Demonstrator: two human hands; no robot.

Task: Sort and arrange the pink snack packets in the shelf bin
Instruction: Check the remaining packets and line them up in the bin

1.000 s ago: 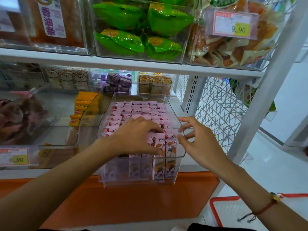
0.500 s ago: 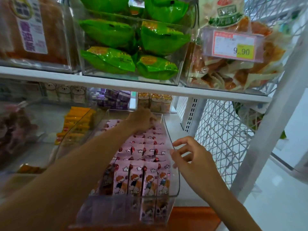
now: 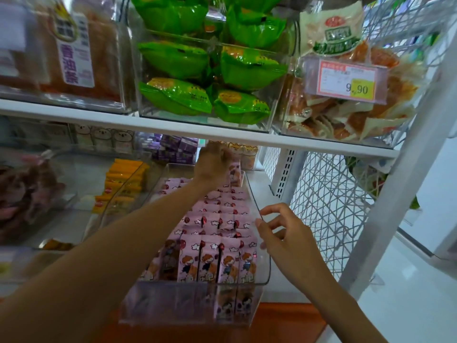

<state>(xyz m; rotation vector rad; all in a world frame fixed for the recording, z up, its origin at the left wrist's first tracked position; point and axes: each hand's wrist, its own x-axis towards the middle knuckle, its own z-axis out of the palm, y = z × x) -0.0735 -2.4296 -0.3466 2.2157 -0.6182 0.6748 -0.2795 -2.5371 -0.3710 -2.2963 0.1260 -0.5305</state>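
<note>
Overhead, the white shelf (image 3: 197, 133) roofs the clear bin (image 3: 257, 206), where pink packets (image 3: 217, 219) lie in rows. The left hand (image 3: 214, 164), deeper in than a second ago, has its fingers clenched on one packet (image 3: 235, 173) at the back; the right hand (image 3: 286, 238) rests loosely curled, fingers released, beside the bin's right wall. Next, I judge, that packet needs setting upright in line.
</note>
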